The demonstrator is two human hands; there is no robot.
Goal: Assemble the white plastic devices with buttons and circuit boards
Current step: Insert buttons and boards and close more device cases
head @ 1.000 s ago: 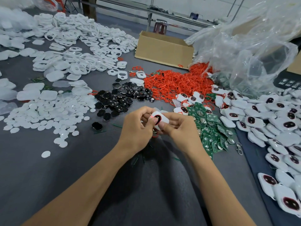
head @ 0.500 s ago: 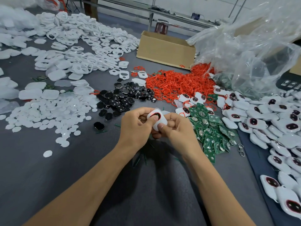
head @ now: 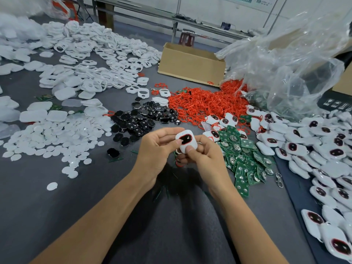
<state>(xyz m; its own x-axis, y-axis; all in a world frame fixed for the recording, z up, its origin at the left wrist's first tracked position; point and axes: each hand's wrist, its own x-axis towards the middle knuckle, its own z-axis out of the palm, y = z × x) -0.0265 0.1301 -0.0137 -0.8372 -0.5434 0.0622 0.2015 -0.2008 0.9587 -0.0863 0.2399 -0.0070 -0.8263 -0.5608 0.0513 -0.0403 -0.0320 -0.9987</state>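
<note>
Head view: loose white shells (head: 85,60) heaped far left, black buttons (head: 141,121) nearer; left hand (head: 154,147) and right hand (head: 202,155) pinch one white device (head: 185,140) at centre; circuit boards (head: 242,157) await; finished devices (head: 314,147) crowd right, many remain.

White device (head: 186,141) with black, red-rimmed button; grey table (head: 57,202); red rings (head: 205,103) centre; green boards (head: 243,159); black buttons (head: 141,121); white discs (head: 53,141) left; tan box (head: 190,63).

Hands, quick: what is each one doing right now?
Left hand: closed on the white device, thumb at its left edge.
Right hand: closed on the same device, thumb pressing its lower end.
</note>
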